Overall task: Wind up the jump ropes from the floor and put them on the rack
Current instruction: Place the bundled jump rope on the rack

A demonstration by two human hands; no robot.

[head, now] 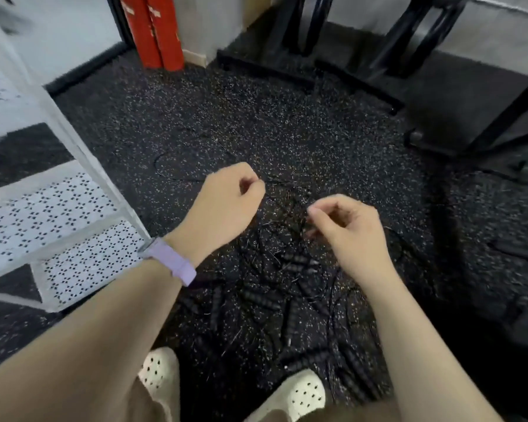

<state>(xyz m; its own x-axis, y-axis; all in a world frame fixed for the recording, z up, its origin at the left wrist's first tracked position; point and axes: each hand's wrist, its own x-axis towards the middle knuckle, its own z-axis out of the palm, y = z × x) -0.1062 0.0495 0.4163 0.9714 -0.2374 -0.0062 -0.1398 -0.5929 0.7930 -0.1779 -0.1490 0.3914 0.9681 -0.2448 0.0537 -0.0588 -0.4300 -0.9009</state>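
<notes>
Both hands hover over a tangled heap of thin black ropes (287, 287) with ribbed handles, lying on the speckled rubber floor (287, 123) in front of two perforated cream shoes (305, 394). The left hand (226, 202), a lilac band (173, 263) on its wrist, pinches one thin cord between curled fingers. The right hand (345, 229) curls round cords too. A white perforated metal rack (58, 226) stands at the floor's left edge.
</notes>
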